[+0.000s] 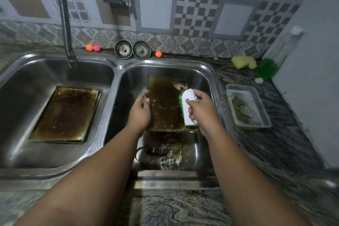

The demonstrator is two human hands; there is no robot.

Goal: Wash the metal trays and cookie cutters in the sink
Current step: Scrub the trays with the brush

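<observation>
A dirty brown metal tray stands tilted in the right sink basin. My left hand grips its left edge. My right hand grips a white scrub brush with green bristles, pressed against the tray's right side. Soap bubbles dot the tray. Several metal cookie cutters lie on the basin floor below the tray. A second dirty tray lies flat in the left basin.
A flexible faucet hose hangs over the left basin. Two sink strainers and small coloured balls sit on the back ledge. A clear plastic container, yellow sponge, green scrubber and bottle are on the right counter.
</observation>
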